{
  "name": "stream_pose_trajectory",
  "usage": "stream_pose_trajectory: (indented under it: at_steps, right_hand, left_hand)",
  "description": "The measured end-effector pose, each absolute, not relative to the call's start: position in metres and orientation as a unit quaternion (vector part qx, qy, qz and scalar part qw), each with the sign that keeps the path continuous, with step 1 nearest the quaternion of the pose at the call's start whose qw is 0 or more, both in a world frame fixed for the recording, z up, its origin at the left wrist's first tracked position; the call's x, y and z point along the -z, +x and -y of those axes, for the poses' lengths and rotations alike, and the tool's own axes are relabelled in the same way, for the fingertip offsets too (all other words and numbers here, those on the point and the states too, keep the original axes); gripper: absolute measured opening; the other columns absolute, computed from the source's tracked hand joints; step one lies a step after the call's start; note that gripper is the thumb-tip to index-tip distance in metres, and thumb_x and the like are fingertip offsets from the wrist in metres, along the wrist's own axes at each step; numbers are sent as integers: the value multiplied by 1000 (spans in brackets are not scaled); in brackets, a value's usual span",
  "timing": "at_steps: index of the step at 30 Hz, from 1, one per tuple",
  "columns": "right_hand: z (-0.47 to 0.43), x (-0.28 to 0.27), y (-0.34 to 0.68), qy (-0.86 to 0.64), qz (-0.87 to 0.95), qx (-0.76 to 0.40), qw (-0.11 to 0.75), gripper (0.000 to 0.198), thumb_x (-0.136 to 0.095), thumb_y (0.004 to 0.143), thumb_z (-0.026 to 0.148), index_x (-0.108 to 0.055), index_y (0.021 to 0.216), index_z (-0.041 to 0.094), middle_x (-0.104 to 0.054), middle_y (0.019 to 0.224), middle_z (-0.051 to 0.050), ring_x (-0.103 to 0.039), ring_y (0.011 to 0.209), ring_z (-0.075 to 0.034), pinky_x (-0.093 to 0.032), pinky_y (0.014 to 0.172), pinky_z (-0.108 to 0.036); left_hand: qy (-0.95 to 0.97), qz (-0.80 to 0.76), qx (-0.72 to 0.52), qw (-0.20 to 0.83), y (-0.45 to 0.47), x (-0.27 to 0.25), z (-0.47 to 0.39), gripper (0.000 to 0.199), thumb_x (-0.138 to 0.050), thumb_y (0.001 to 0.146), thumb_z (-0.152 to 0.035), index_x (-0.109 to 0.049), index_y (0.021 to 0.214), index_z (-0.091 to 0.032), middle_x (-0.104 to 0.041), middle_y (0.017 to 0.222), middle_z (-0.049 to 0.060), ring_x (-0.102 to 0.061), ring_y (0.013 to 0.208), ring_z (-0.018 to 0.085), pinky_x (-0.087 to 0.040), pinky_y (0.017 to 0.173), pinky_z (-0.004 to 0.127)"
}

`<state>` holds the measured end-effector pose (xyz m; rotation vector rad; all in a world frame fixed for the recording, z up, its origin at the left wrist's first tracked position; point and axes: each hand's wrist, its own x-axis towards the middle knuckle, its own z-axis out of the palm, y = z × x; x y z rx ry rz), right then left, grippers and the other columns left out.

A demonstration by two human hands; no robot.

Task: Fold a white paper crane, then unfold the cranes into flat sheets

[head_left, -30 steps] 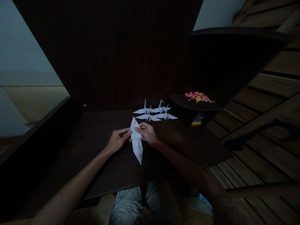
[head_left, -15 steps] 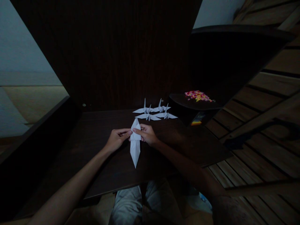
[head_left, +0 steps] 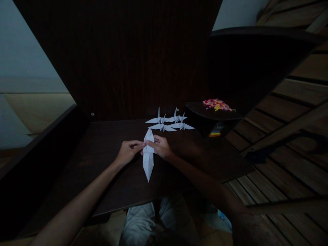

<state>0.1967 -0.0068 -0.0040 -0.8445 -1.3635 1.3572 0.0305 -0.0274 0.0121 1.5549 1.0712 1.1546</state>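
Here the left hand (head_left: 127, 152) and the right hand (head_left: 162, 147) meet over a dark wooden table (head_left: 107, 164), both closed on a long, narrow piece of folded white paper (head_left: 148, 155). The left hand pinches the paper's left edge between thumb and fingertips, and the right hand pinches the right edge at about the same height, in the upper half of the piece. Neither hand is spread; the fingers are curled in tight against the paper. The paper lies lengthwise from far to near, pointed at both ends, its far tip rising just above the fingers and its near tip reaching toward the near edge of the table. Whether the near tip rests on the tabletop or is lifted slightly is hard to tell in this dim light.

Just beyond the hands, toward the far edge of the table, sits a cluster of four finished paper cranes (head_left: 169, 123), white, wings spread, set close together in two rows. To the right of them, on a small dark shelf (head_left: 200, 110) raised a little above the table, is a heap of tiny coloured bits (head_left: 216, 104), pink, red and yellow. Under that shelf, a small coloured object (head_left: 215, 131) shows, too dark to make out. A tall dark wooden panel (head_left: 128, 58) stands behind the table, and slatted wood (head_left: 287, 143) runs along the right side.
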Motion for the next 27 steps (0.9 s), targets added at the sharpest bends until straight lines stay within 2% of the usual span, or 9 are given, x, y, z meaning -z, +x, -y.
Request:
stream_pose_trajectory:
  at_steps: [27]
  right_hand:
    - [6,7,196,-344,582,-543,498,41,-72,64,54,-57,70,16,-55,58,3,-43,42,-6,-29,32,-18]
  left_hand:
    - [642,-435,-467,426,32,-16,30,34,-73,69,-47,-76,73,-14,-67,56,4,-59,52,15,-45,52,24]
